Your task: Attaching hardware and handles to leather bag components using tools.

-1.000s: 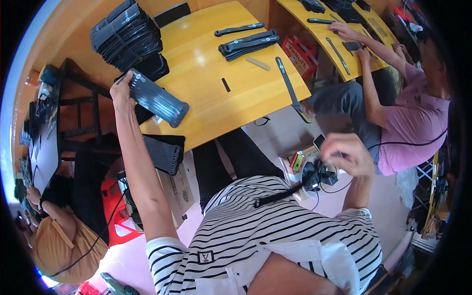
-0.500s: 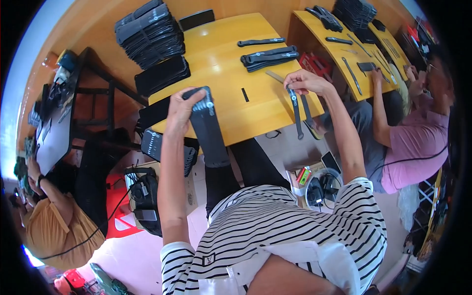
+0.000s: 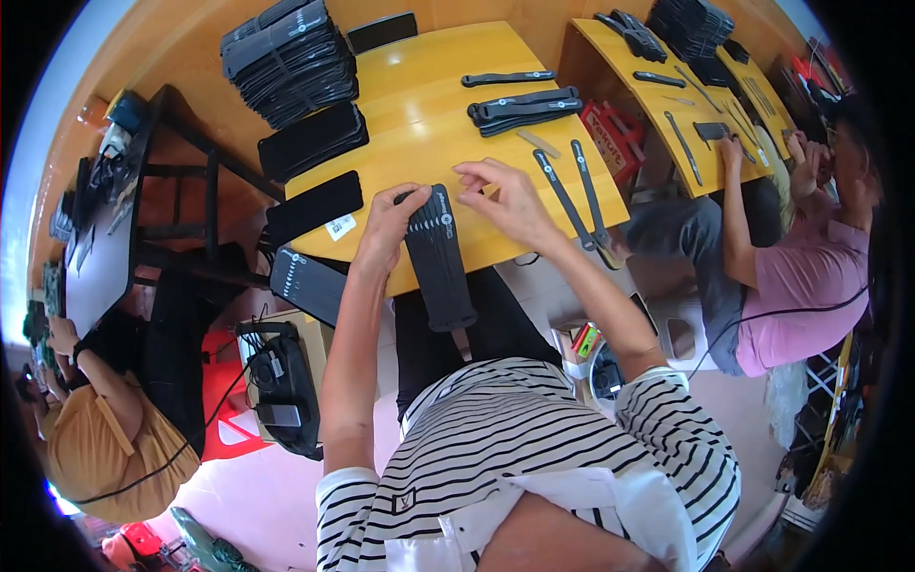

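Note:
My left hand (image 3: 389, 227) is closed on the top end of a flat black strap sheet (image 3: 443, 276), which has pale printed marks along its upper part. The sheet hangs past the table's near edge, above my lap. Just right of its top, my right hand (image 3: 510, 202) is open, thumb and fingers apart, with nothing visible in it. Two narrow black straps, a left one (image 3: 564, 198) and a right one (image 3: 589, 183), lie side by side at the table's right corner, beyond my right hand.
On the yellow table (image 3: 419, 133) lie a bundle of black straps (image 3: 524, 112), a single strap (image 3: 507, 78) and a metal ruler-like strip (image 3: 538, 144). A tall stack of black sheets (image 3: 286, 67) stands back left. Co-workers sit left and right; a red crate (image 3: 610, 141) is beside the table.
My right hand has let go of a narrow strap, now lying beside another at the table's right corner, and moved left toward the sheet. My left hand has shifted right with the sheet.

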Action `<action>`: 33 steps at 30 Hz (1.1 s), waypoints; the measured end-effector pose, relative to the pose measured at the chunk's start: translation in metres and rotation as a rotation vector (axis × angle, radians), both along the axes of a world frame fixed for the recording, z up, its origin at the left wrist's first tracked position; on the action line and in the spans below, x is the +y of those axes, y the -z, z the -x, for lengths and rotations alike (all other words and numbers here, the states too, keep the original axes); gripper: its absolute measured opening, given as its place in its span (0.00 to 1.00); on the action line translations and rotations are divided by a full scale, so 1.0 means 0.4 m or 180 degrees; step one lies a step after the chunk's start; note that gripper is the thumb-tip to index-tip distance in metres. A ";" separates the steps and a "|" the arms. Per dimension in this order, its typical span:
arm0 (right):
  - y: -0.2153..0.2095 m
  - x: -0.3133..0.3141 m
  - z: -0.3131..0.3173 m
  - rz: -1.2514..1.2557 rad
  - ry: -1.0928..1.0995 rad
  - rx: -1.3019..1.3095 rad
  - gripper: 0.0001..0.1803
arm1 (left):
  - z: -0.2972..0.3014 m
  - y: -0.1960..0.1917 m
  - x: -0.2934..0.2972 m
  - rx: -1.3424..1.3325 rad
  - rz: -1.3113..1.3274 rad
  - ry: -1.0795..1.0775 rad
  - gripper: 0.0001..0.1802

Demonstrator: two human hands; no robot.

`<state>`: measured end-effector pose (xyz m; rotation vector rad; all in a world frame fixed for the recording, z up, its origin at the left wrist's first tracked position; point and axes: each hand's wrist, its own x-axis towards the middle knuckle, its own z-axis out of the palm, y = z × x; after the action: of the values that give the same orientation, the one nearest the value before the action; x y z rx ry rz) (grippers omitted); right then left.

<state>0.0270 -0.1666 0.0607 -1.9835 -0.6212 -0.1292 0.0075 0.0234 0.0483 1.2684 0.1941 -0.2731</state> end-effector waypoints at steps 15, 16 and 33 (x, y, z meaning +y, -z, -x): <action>0.010 0.032 0.037 -0.0262 0.0097 0.0344 0.13 | 0.016 0.033 -0.032 -0.0406 -0.0555 0.0182 0.12; 0.005 0.030 0.038 -0.0186 0.0041 0.0345 0.13 | 0.016 0.033 -0.033 -0.0442 -0.0670 0.0229 0.13; -0.021 -0.009 0.013 0.0150 -0.0421 0.1397 0.10 | 0.028 0.004 -0.033 0.0088 -0.0474 0.0404 0.09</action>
<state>0.0217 -0.1703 0.0693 -1.9245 -0.4673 0.3954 -0.0036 0.0100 0.0466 1.4276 0.1599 -0.3911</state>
